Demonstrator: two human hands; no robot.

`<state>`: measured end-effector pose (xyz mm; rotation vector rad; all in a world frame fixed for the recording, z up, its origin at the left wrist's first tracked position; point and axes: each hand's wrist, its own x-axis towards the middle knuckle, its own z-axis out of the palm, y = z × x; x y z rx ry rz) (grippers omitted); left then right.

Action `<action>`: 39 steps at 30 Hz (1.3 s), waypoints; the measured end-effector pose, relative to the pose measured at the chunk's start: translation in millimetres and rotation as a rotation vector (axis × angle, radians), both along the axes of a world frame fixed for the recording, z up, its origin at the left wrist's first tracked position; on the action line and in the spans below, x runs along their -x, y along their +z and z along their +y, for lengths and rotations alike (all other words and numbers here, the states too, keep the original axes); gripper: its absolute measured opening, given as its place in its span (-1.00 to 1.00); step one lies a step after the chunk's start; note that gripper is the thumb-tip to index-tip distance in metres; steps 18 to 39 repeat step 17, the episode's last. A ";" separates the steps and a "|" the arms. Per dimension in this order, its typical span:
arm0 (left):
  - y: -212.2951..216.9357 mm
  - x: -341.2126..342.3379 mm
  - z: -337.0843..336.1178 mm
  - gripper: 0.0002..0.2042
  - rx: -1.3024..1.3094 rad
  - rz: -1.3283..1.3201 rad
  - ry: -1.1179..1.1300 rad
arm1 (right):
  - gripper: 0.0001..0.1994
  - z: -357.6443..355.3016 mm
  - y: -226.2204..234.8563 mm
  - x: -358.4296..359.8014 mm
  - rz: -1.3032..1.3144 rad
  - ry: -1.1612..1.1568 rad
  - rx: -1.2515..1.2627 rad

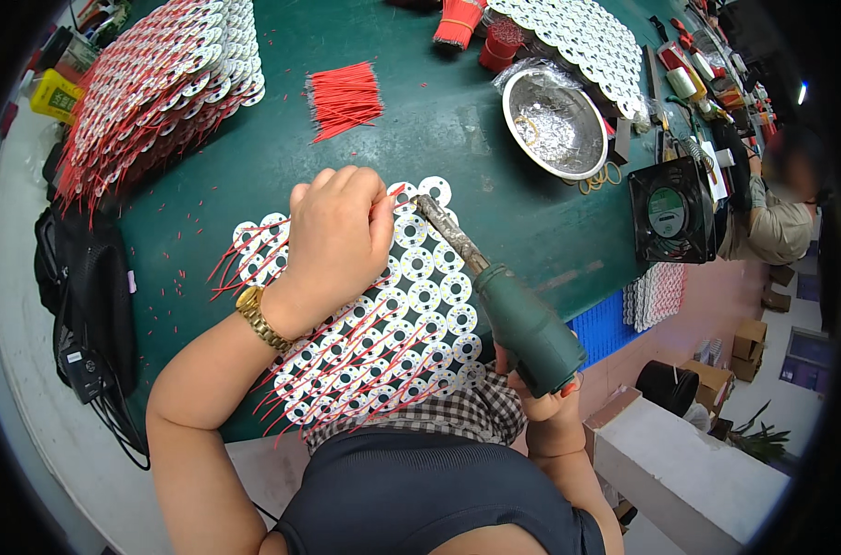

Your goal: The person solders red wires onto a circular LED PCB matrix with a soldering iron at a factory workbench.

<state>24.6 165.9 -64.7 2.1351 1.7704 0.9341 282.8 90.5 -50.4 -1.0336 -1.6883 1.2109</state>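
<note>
At the near edge of the green counter (420,129), over a sheet of white round boards (411,305) with red wires lying across them. Soldering step in hand, by the look of it: left hand (333,236) curled over the sheet, fingertips pinched on a short red wire (395,191) at the far rows; right hand (541,393) wrapped tight round the green handle of a soldering iron (494,291), its dark tip reaching up and left to touch down just beside that pinched wire. Many boards on the near rows already carrying wires, the far right rows bare. Next move likely calling for a steady tip on the pad, the wire end held flat against it, then a fresh wire fetched from the loose red bundle (345,97) farther up the counter.

Round about: a large stack of wired boards (152,92) far left, another spread of white boards (587,42) far right, a steel bowl (555,120) beside it, a small black fan (670,211) at the right edge, a black bag (78,296) hanging at the left. Another person's sleeve (772,227) beyond the fan, well apart. Nothing between the hands and the sheet; only the left hand itself hiding several boards beneath it.
</note>
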 end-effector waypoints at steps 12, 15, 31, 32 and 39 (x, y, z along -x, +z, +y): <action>0.0 -1.5 -0.7 -0.89 -0.023 0.004 -0.001 | -0.74 -1.7 7.8 3.5 0.101 -0.043 0.165; 0.4 -1.8 -0.8 -0.90 -0.025 0.004 0.003 | -0.72 -5.3 -4.5 -3.6 0.084 -0.037 0.111; -0.4 -0.7 -1.1 -0.89 -0.020 0.015 0.004 | -0.28 -16.0 -17.9 -14.1 0.112 -0.074 0.239; -0.4 -0.7 -1.1 -0.89 -0.020 0.015 0.004 | -0.28 -16.0 -17.9 -14.1 0.112 -0.074 0.239; -0.4 -0.7 -1.1 -0.89 -0.020 0.015 0.004 | -0.28 -16.0 -17.9 -14.1 0.112 -0.074 0.239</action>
